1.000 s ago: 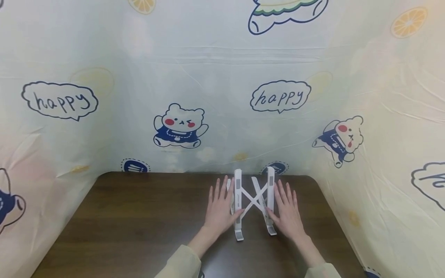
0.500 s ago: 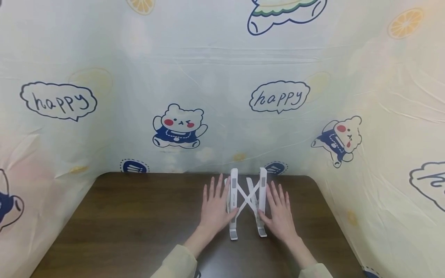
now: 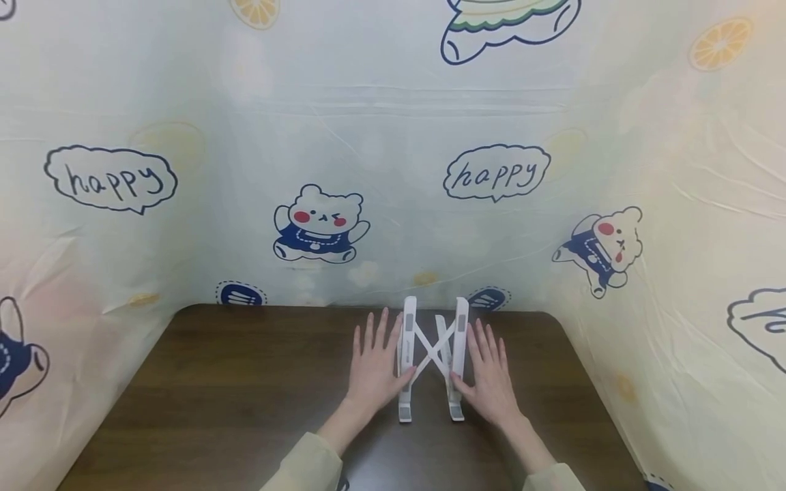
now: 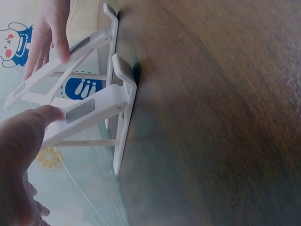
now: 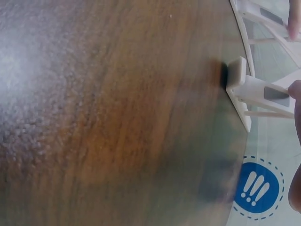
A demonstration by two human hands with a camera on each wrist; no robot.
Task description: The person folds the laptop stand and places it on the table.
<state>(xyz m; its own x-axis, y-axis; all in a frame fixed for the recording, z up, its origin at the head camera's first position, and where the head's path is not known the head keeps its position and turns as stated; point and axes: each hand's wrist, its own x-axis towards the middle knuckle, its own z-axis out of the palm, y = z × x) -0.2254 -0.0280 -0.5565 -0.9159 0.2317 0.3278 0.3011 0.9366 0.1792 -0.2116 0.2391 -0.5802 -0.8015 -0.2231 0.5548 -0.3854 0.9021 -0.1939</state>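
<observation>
A white folding laptop stand [image 3: 407, 348] stands on the dark wooden table, its two sloping rails joined by crossed bars. Along the outside of its left rail lie the straight fingers of my left hand [image 3: 373, 375], the thumb resting over the rail near a grey pad. My right hand [image 3: 493, 389] mirrors this at the right rail, fingers extended and thumb on the rail's lower part. In the left wrist view, both thumbs touch the tops of the rails [image 4: 106, 100]. The right wrist view has the stand's upturned front lip [image 5: 236, 72] close to the thumb.
The brown wooden table [image 3: 245, 395] has rounded back corners. Behind it and at both sides hangs a pale printed curtain [image 3: 393, 204] with bears and "happy" bubbles. The stand is near the table's back edge.
Both hands and the laptop stand have shifted a little to the left. Its two rails are slightly closer together than a second ago. The fingers keep the same straight pose.
</observation>
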